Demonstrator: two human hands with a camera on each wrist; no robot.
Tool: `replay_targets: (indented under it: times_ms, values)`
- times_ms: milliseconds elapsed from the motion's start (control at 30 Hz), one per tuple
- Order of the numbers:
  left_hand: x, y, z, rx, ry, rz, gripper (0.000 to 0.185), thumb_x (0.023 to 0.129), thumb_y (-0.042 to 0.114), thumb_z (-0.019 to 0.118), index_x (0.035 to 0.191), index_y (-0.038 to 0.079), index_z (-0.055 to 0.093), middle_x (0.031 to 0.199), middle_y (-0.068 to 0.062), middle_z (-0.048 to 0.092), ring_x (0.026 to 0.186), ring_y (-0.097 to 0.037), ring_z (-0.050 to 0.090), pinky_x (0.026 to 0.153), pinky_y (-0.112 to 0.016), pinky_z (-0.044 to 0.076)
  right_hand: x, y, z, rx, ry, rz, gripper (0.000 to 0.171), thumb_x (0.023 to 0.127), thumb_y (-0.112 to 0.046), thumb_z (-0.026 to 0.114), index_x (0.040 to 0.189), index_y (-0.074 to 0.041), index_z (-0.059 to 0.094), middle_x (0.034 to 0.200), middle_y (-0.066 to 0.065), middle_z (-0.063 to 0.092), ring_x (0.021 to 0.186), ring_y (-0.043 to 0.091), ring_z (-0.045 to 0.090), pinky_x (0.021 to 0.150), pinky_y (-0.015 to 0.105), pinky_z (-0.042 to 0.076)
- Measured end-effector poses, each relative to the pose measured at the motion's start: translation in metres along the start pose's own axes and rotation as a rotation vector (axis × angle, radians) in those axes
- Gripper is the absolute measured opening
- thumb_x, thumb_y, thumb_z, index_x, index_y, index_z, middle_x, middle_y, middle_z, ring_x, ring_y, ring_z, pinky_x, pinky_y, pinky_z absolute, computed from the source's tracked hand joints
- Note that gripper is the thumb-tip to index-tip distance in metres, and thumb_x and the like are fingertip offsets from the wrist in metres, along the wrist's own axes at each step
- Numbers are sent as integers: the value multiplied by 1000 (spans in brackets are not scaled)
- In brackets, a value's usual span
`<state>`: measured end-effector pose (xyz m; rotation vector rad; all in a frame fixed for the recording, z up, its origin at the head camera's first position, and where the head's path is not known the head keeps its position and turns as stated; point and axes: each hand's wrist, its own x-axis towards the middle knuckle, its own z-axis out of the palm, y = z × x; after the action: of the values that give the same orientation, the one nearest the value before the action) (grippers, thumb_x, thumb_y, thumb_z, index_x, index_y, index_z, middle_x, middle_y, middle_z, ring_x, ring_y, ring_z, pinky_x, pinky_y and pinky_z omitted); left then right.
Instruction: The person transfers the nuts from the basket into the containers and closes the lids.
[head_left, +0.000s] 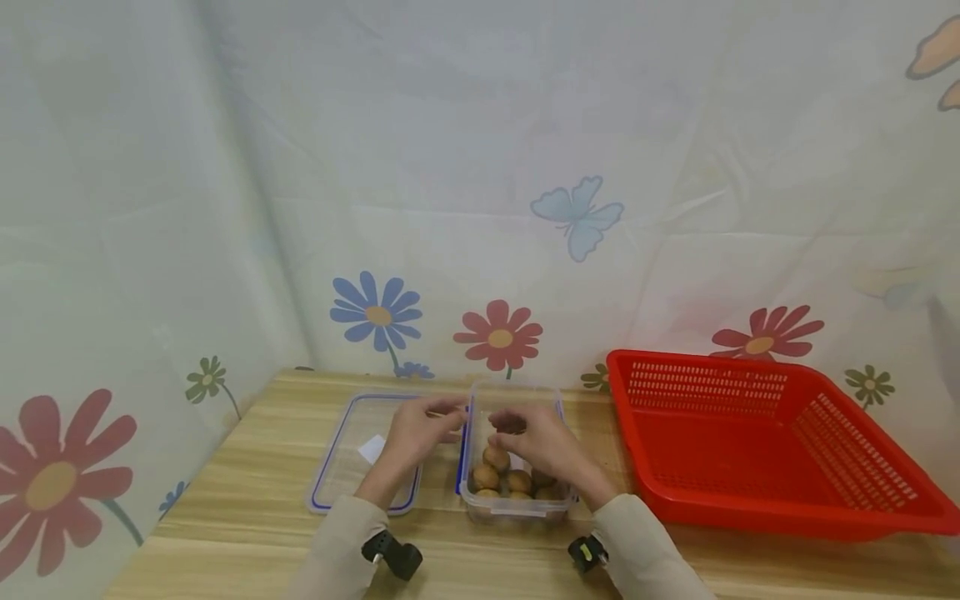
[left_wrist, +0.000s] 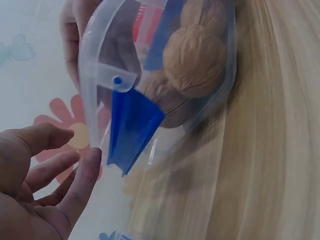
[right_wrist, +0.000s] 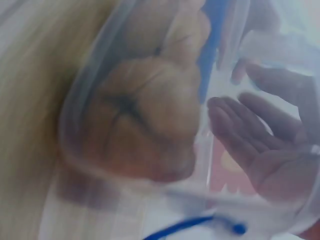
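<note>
**Two hands at a tub of walnuts**

On the wooden table (head_left: 247, 517), going from the left: a clear lid (head_left: 352, 454) with a blue seal lies flat, a white label showing through it. The left hand (head_left: 418, 431) hovers over the lid's right edge, its fingertips (left_wrist: 90, 165) at the left rim of the clear plastic container (head_left: 513, 508). From the left wrist camera the fingers are loosely spread and nearly straight, gripping nothing, one tip just touching the rim beside the blue latch (left_wrist: 131, 125).

The container stands just right of the lid, near the table's front edge, with walnuts (head_left: 497, 471) piled inside. The right hand (head_left: 546, 450) is over the open container, above the nuts. Through the container wall, the right wrist camera shows its fingers (right_wrist: 240, 125) open and relaxed, with nothing held.

Further right, apart from the container, sits a red perforated basket (head_left: 772, 508). A floral curtain (head_left: 480, 183) hangs behind the table.
</note>
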<state>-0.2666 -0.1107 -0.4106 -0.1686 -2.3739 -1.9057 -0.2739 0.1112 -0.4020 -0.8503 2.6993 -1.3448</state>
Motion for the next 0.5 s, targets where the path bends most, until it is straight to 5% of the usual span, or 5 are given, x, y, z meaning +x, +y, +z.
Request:
replay_targets:
  times_ms: [233,500]
  values:
    - [0,2,-21,11,14,-11,36,99,11,75,132,-4,72,120,-21,73,105,-41,74,82,-39,66,1,-25,7,132,112,-13,41,101,-13,75,138,0,65,128,18,71,112,32,73,91,41,64]
    - [-2,5,-55,97,27,38,41,100,14,75,137,-3,69,125,-22,72,110,-34,74,85,-35,65,11,-48,33,268,140,7,51,101,-17,75,147,-2,57,133,17,67,118,34,71,93,46,63]
